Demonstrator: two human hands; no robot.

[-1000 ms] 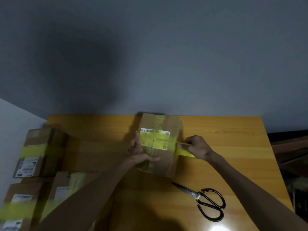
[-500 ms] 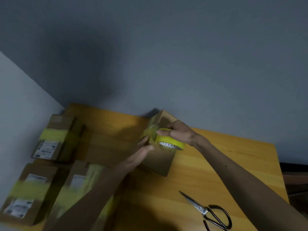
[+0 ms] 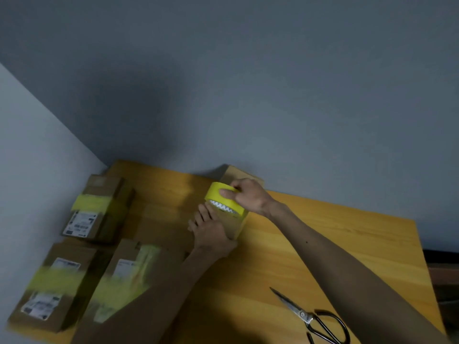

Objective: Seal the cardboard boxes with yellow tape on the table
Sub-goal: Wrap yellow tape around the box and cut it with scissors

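On the table point(image 3: 323, 244), a middle box point(image 3: 233, 228) stands toward the far edge with the roll point(image 3: 218, 194) on top. At the left lie a far box point(image 3: 96, 207), a near box point(image 3: 49, 284) and, right of that, a third box point(image 3: 121, 276). Scissors point(image 3: 313, 319) lie near right.

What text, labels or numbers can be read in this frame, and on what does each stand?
No text is readable here.
Far box: white shipping label with barcode-like marks, too blurred to read.
Near-left box: two white labels, blurred.
Middle box: white label, smeared by motion.
Yellow tape roll: white zigzag pattern, no words.
Scissors: no mark legible.
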